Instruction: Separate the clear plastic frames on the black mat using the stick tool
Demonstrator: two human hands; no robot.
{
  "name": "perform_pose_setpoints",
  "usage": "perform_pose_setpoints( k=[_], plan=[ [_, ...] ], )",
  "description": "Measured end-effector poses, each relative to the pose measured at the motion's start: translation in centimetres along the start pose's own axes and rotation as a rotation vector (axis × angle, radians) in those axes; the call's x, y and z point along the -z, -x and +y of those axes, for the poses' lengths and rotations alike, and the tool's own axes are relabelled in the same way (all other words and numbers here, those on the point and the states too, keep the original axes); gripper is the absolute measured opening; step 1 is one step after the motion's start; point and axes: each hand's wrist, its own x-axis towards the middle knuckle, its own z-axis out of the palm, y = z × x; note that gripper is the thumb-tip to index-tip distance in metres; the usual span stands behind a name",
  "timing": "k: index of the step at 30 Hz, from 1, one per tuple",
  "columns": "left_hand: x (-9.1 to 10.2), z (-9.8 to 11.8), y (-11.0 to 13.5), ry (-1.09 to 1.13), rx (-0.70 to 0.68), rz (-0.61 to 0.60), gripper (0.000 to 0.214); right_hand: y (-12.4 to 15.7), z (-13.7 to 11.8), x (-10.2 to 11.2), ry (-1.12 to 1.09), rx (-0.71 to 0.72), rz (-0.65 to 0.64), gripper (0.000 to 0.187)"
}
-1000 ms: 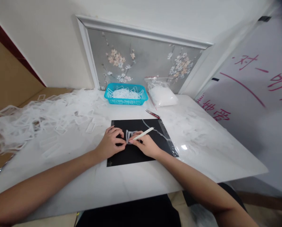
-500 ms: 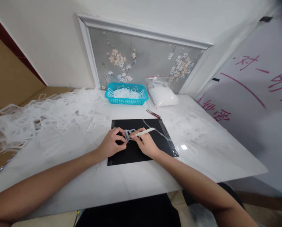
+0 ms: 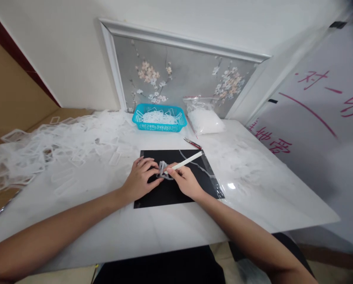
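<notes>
Over the black mat [image 3: 158,197], my left hand [image 3: 142,177] has its thumb and fingertips pinched on a small stack of translucent plastic frames [image 3: 162,167]. My right hand [image 3: 185,180] grips a slim pale stick-like tool [image 3: 188,159], whose back end points up and to the right. The tool's working tip meets the frames, but the fingers hide its exact shape. A thin greyish strip [image 3: 204,169] runs across the mat's upper right part.
Loose translucent frames [image 3: 61,142] are heaped on the left. A turquoise basket [image 3: 160,127] with white pieces, a filled clear zip bag [image 3: 206,120] and red-handled nippers [image 3: 193,143] stand or lie behind the mat. Clear film-like pieces [image 3: 241,169] are spread on the right.
The pale tool has swung so more of it shows, pointing further up and right. My left hand's fingers have spread a little, and the frames have turned between my hands.
</notes>
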Motion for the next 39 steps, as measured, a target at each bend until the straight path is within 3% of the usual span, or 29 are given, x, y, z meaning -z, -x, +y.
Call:
perform_pose_setpoints(
  k=[9,16,21,24,29,39],
  plan=[
    [0.0,0.1,-0.2,0.246,0.164,-0.046,0.016,0.1,0.2,-0.1,0.048,0.015,-0.021,0.029],
    [0.6,0.6,-0.5,0.531,0.287,-0.085,0.017,0.3,-0.2,-0.5,0.163,0.143,-0.006,0.022],
    [0.4,0.7,-0.5,0.575,0.309,-0.094,0.019,-0.1,0.4,-1.0,0.347,0.175,-0.066,0.026],
    [0.3,0.6,-0.5,0.549,0.304,-0.093,0.017,-0.5,0.9,-0.6,0.429,0.176,-0.036,0.027],
    [0.7,0.2,-0.5,0.488,0.278,-0.096,0.019,-1.6,1.8,2.9,0.625,0.192,0.148,0.028],
    [0.6,-0.5,-0.2,0.368,0.193,-0.068,0.018,-1.8,5.7,14.4,0.773,-0.095,0.693,0.045]
  ],
)
